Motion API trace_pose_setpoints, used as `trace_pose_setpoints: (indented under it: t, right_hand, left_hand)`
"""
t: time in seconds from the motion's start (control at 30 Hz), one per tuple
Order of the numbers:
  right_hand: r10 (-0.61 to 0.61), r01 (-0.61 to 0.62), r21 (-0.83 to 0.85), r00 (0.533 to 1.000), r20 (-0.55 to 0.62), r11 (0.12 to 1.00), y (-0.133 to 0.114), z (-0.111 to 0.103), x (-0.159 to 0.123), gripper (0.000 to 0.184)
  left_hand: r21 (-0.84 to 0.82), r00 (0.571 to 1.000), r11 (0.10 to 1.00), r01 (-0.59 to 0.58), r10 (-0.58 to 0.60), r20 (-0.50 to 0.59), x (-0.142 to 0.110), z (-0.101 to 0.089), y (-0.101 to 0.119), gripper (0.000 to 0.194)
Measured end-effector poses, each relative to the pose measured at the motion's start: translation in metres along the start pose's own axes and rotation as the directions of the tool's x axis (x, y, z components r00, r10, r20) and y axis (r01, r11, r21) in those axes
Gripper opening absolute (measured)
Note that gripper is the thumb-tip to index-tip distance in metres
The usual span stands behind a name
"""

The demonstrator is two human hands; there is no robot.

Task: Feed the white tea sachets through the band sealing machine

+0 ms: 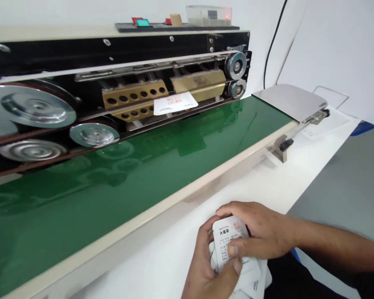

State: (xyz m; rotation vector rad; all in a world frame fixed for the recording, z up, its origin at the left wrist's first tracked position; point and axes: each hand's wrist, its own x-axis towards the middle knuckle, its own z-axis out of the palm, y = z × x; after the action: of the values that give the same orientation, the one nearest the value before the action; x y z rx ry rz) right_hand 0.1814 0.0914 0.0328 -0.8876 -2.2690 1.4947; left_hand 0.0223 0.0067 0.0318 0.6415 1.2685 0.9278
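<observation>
My left hand (205, 270) is curled round a small stack of white printed packets (229, 245) at the bottom centre, thumb pressed on the top one. My right hand (262, 232) lies over the same stack, fingers pinching the top packet from the right. Both hands hover above the white table (299, 174) in front of the sealing machine. One more white packet (174, 103) rides in the machine's sealing slot, beside the brass blocks (134, 97), above the green conveyor belt (143, 166).
Steel pulleys (34, 108) and rollers (236, 65) line the machine's black front. A control panel (162, 23) with coloured switches sits on top. A grey metal feed plate (291, 99) stands at the belt's right end. A black cable (272, 45) runs up the white wall.
</observation>
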Motion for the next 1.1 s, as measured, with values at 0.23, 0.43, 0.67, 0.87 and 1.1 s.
trace_pose_setpoints:
  t: [0.23, 0.43, 0.67, 0.87, 1.1]
  right_hand:
    - [-0.005, 0.012, 0.061, 0.993, -0.115, 0.998, -0.001, 0.009, -0.004, 0.053]
    - [-0.001, 0.081, 0.145, 0.874, -0.485, 0.986, 0.011, 0.043, -0.005, 0.037]
    - [0.056, 0.141, 0.251, 0.765, -0.642, 0.958, 0.021, 0.059, 0.001, 0.036]
    - [0.093, 0.196, 0.359, 0.755, -0.649, 0.913, 0.022, 0.052, 0.000, 0.033]
    - [0.189, 0.189, 0.479, 0.749, -0.635, 0.857, 0.026, 0.043, -0.004, 0.031]
  left_hand:
    - [-0.087, 0.997, 0.994, 0.060, -0.064, -0.052, 0.005, -0.007, 0.001, 0.064]
    - [-0.269, 0.994, 0.963, 0.032, -0.059, -0.093, 0.007, -0.006, -0.002, 0.044]
    - [-0.356, 0.998, 0.934, -0.040, 0.057, 0.037, 0.010, -0.010, -0.010, 0.043]
    - [-0.316, 0.997, 0.947, -0.062, 0.070, 0.014, 0.011, -0.009, -0.013, 0.039]
    - [-0.271, 0.998, 0.962, -0.044, 0.032, -0.048, 0.008, -0.006, -0.012, 0.042]
